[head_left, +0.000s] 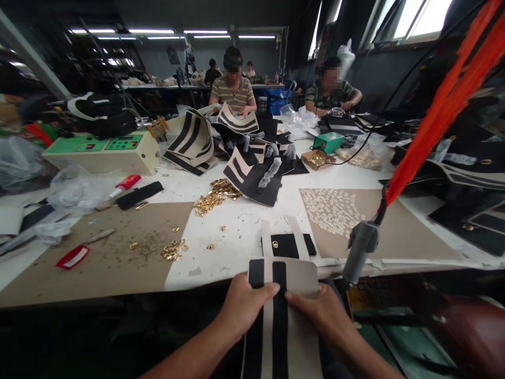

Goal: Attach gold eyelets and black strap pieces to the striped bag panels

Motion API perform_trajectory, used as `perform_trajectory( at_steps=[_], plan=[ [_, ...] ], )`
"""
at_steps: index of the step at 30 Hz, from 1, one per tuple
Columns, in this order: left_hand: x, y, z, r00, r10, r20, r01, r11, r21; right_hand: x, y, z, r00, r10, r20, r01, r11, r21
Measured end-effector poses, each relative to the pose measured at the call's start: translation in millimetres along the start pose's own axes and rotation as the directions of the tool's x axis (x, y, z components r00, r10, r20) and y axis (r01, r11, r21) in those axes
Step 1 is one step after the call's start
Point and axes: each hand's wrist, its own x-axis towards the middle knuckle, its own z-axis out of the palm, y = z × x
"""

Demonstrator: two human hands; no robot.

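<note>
Both my hands grip a beige panel with black stripes (280,326), held upright in front of me below the table's front edge. My left hand (246,302) clasps its left side, thumb lying across the front on a beige band. On the right side, my right hand (321,310) clasps it the same way, with its thumb near the black middle stripe. The other fingers of both hands are behind the panel, out of sight. Just beyond its top edge, a black piece (290,245) with pale straps and a small gold-coloured fitting rests on the table.
Gold-coloured metal parts (215,198) lie in piles on the white table (232,252). Small pale pieces (333,208) cover brown board at right. Striped panels (254,176) are heaped further back. A grey cylindrical tool (361,250) hangs from an orange-red cord at right. Co-workers (233,89) sit opposite.
</note>
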Motion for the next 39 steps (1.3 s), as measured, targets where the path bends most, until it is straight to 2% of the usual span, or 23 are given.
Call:
perform_trajectory(
  at_steps=[3,5,7,10,18,29,33,39],
  plan=[
    [33.3,20.4,-1.5,0.998,0.006,-0.06,-0.002,0.997,0.074,26.4,-26.8,-0.1,0.977,-0.177,-0.12,0.135,0.946,-0.295],
    [58.1,30.9,-3.6,0.995,0.059,-0.083,-0.042,0.98,0.193,46.5,-42.3,-0.4,0.951,-0.268,-0.156,0.176,0.88,-0.441],
    [79.0,35.0,-6.1,0.993,0.09,-0.078,-0.063,0.951,0.303,63.2,-50.1,-1.2,0.939,-0.304,-0.162,0.17,0.818,-0.55],
    [96.8,31.7,-9.5,0.995,0.077,-0.063,-0.05,0.932,0.358,77.8,-48.6,-3.1,0.936,-0.32,-0.146,0.155,0.747,-0.646],
    [99.1,31.6,-10.6,0.996,0.091,-0.025,-0.07,0.89,0.45,86.9,-41.5,-5.8,0.941,-0.311,-0.134,0.065,0.553,-0.831],
    [100.7,27.3,-11.7,0.993,0.121,-0.011,-0.104,0.892,0.44,92.6,-45.7,-5.4,0.962,-0.252,-0.105,0.03,0.481,-0.876],
    [100.7,28.2,-11.3,0.994,0.11,-0.009,-0.095,0.893,0.439,94.5,-48.1,-4.0,0.971,-0.205,-0.125,-0.024,0.433,-0.901],
    [101.4,26.5,-10.9,0.992,0.128,-0.012,-0.107,0.875,0.472,94.9,-47.0,-1.1,0.959,-0.247,-0.139,-0.053,0.324,-0.945]
  ],
)
